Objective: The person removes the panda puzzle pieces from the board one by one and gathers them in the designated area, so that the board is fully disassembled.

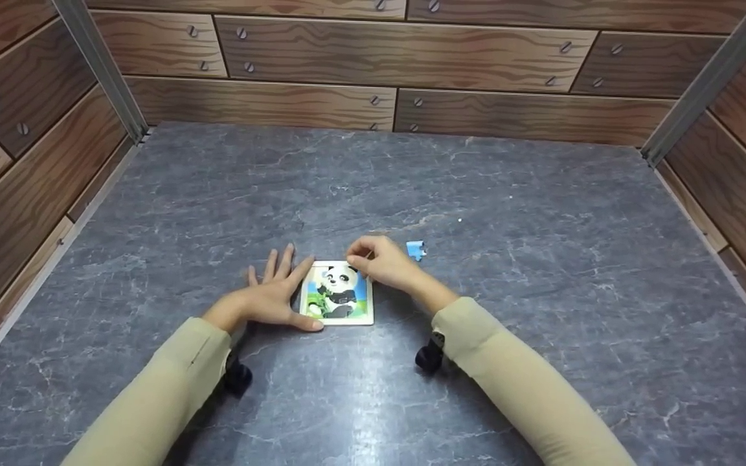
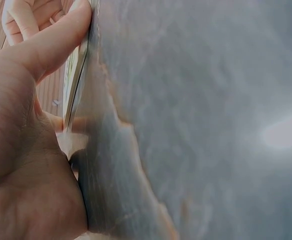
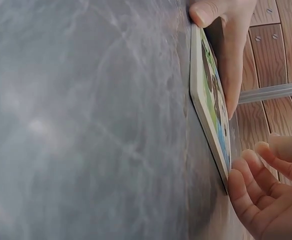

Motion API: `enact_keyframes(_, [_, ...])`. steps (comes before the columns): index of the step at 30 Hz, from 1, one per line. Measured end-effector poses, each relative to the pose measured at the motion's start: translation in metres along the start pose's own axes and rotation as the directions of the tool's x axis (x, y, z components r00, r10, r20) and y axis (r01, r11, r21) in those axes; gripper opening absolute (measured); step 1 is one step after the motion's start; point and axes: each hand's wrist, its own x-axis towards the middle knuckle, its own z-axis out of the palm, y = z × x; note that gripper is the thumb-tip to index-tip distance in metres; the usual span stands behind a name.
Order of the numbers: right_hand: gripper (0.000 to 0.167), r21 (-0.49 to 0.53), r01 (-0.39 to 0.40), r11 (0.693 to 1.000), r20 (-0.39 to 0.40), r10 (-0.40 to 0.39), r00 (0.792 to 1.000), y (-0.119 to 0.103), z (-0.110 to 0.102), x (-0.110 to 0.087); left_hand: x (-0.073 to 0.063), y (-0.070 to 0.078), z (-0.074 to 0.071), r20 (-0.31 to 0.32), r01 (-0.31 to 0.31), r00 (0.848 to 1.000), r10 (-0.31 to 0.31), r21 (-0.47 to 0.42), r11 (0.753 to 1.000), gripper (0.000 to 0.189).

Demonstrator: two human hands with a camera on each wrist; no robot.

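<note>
- Pale-rimmed, rectangular panda jigsaw board (image 1: pixel 338 299) lies flat on grey marbled tabletop (image 1: pixel 606 259), just below frame ctr.
- L hand (image 1: pixel 271 298), fingers spread, steadies board's left side, thumb at lower-left corner, index at upper-left.
- R hand (image 1: pixel 387 262), fingers curled, works at board's upper-right corner; can't tell if it pinches a pc.
- 1 small, light-blue, knobbed jigsaw pc. (image 1: pixel 415 250) lies just right of R hand, apart from board.
- Board prob. light, stiff, apt to slide; best held by opp. edges. Loose pc. prob. light, thin; pinch its sides, sparing knobs.
</note>
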Motion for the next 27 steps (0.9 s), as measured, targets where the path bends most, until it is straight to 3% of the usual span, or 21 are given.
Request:
enact_keyframes(17, [0.014,-0.227,0.044,0.973,0.025,-0.039,0.999,-0.007,0.015,0.006,-0.001,0.001,0.000,0.004,0.000,1.000,0.000,-0.007,1.000,0.119])
enact_keyframes(27, [0.014,-0.217,-0.005,0.976,0.054,0.017,0.998,-0.010,0.017,0.009,-0.001,0.001,-0.001,0.003,-0.001,1.000,0.001,0.004,1.000,0.119])
